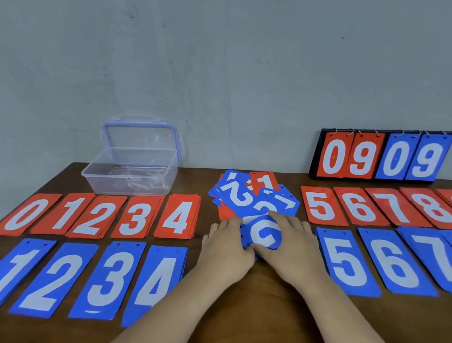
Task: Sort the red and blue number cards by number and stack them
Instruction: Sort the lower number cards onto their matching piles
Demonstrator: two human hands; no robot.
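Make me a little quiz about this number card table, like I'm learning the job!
1. True or false: a blue 0 stack lies left of the blue 1 stack.
2. The scoreboard reads: A 0909, B 1234, C 5678?
3. Fill in: the left hand and right hand hold a ____ card.
Key: 1 false; 2 A; 3 blue.

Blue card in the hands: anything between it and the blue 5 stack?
Nothing visible. Left hand and right hand hold the blue card; only bare table lies between them and the blue 5 stack.
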